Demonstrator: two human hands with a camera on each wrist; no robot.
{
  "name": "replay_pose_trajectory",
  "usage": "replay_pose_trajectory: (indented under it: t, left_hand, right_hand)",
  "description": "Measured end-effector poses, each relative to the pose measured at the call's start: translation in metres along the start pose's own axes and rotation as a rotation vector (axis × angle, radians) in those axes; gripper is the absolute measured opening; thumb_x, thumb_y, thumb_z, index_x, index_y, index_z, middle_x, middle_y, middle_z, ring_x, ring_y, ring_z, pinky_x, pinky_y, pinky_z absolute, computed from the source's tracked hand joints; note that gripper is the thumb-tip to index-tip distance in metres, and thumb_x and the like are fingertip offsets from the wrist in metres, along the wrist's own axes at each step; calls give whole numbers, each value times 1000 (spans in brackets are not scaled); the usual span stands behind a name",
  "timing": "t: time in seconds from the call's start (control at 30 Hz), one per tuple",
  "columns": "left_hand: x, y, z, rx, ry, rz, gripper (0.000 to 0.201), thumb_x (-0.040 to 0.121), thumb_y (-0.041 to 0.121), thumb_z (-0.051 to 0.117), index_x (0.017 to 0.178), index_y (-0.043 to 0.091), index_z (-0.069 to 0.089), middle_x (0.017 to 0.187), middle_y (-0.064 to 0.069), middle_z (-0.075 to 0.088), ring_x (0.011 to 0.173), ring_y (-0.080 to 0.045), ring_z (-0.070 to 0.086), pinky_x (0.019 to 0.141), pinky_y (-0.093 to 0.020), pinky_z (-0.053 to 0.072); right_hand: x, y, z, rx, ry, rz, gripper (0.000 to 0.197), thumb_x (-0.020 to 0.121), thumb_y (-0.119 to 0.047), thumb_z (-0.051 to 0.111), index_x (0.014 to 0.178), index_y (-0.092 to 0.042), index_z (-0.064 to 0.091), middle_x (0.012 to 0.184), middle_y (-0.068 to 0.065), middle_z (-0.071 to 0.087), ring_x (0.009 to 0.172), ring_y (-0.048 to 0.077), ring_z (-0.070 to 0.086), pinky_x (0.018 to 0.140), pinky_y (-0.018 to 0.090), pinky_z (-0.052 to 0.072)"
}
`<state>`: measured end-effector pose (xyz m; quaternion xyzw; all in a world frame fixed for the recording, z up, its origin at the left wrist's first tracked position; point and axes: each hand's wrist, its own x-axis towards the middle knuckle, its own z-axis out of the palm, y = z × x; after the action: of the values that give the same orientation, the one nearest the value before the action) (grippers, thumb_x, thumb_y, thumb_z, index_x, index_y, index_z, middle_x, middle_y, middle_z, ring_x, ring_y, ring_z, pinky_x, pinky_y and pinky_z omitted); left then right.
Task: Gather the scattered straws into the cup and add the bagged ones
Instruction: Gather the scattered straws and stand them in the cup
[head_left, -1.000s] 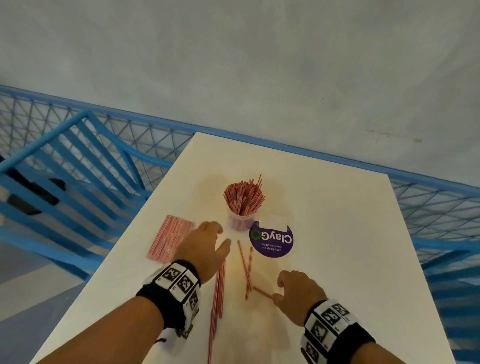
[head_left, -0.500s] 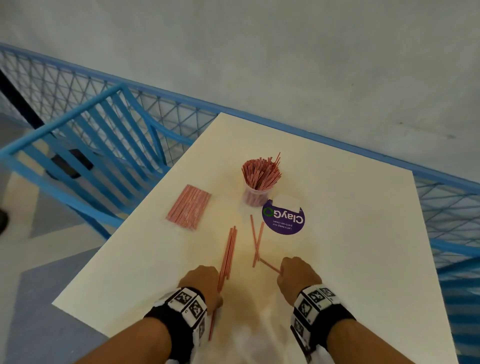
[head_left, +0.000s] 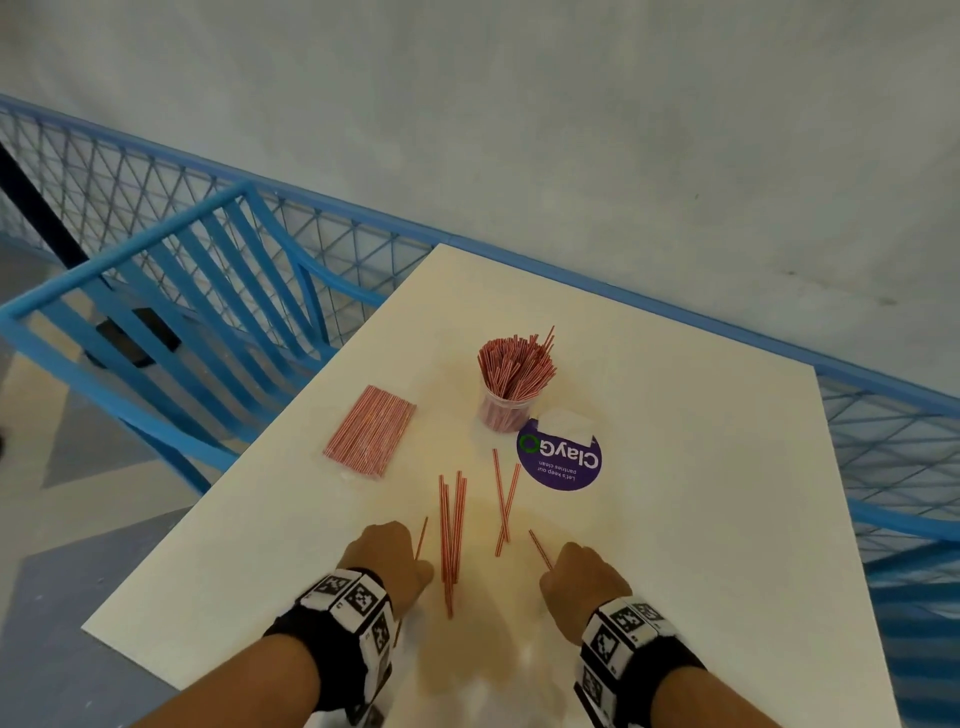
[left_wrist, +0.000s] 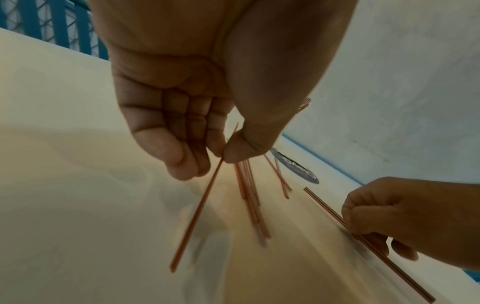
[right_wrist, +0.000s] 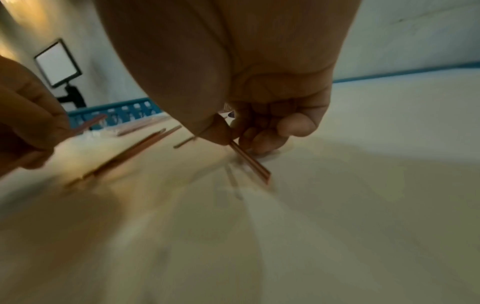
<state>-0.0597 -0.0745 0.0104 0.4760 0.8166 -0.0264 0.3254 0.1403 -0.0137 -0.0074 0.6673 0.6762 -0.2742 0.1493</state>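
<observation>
I stand at a pale cream worktop (head_left: 675, 493) that reaches to a plain grey-white wall (head_left: 519, 130) on the far side. A blue mesh railing (head_left: 156, 171) runs along the foot of that wall. On my left a blue slatted chair (head_left: 171, 291) stands beside the worktop, over a grey and beige patterned floor (head_left: 57, 467). Warm light falls on the near surface.

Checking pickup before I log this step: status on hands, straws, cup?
Left hand pinches one thin red straw; right hand pinches another. Loose red straws on white table; clear plastic cup full, bagged bundle untouched. Nothing blocking.
</observation>
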Motion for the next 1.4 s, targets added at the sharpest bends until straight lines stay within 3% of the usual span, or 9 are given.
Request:
replay_pose_trajectory:
  t: [0.1, 0.2, 0.37, 0.47, 0.53, 0.67, 0.9, 1.13, 1.4]
  left_hand:
    - [19, 17, -5, -92, 34, 10, 26, 83, 32, 58, 66, 16, 46, 69, 1, 53, 63, -16, 53, 56, -22, 42]
    - [33, 31, -5, -99, 49, 6, 27, 88, 36, 54, 92, 10, 60, 97, -7, 65, 88, -24, 63, 68, -25, 44]
    - [44, 43, 6, 7, 61, -39, 53, 88, 51, 56, 123, 11, 49, 126, -9, 50, 114, -27, 54, 91, -33, 45]
    - [49, 53, 6, 34, 47, -10, 42, 90, 33, 55, 125, 10, 49, 127, -10, 47, 116, -30, 52, 92, -35, 44]
    - [51, 54, 6, 65, 47, 6, 35, 90, 20, 50, 124, 10, 51, 126, -11, 46, 116, -31, 51, 92, -36, 45]
    - [57, 45, -1, 151, 49, 22, 30, 91, 16, 48, 120, 10, 53, 124, -11, 46, 114, -29, 51, 93, -36, 47]
    - [68, 42, -4, 215, 9, 40, 28, 90, 22, 51, 115, 11, 58, 121, -10, 53, 113, -28, 53, 91, -36, 47]
    - [73, 40, 6, 242, 4, 31, 31, 93, 15, 43, 122, 8, 51, 126, -11, 49, 118, -28, 48, 96, -35, 43]
    - [71, 38, 11, 333, 29, 128, 30, 96, 11, 36, 123, 4, 48, 127, -13, 48, 117, -30, 49, 94, -37, 43]
  right_hand:
    - [11, -10, -8, 128, 9, -36, 18, 90, -25, 43, 79, -12, 49, 81, 4, 55, 68, 18, 49, 59, 25, 39]
    - [21, -23, -15, 258, 65, -82, 29, 90, -20, 46, 62, -16, 39, 67, 0, 48, 61, 15, 46, 53, 24, 36]
    - [34, -36, -16, 346, 152, -95, 14, 92, -17, 44, 84, -12, 54, 91, 5, 62, 82, 20, 59, 72, 31, 52]
    - [46, -41, -16, 316, 171, -66, 17, 93, -21, 48, 104, -11, 56, 105, 5, 63, 94, 22, 60, 79, 31, 50]
    - [51, -47, -16, 275, 166, -17, 25, 92, -27, 53, 110, -10, 52, 109, 6, 62, 99, 24, 61, 76, 30, 46]
    - [59, -61, -13, 214, 129, 47, 38, 84, -38, 63, 106, -11, 50, 106, 6, 59, 96, 25, 61, 71, 30, 47]
    - [64, -70, -7, 168, 95, 77, 20, 85, -30, 54, 98, -15, 59, 103, 5, 62, 94, 25, 61, 82, 37, 53]
    - [69, -76, -1, -82, 88, 42, 27, 92, -21, 41, 114, -17, 58, 118, 2, 60, 110, 23, 57, 93, 39, 42]
    - [70, -75, 0, -118, 57, 24, 28, 94, -23, 43, 117, -16, 56, 119, 4, 58, 110, 22, 56, 95, 38, 44]
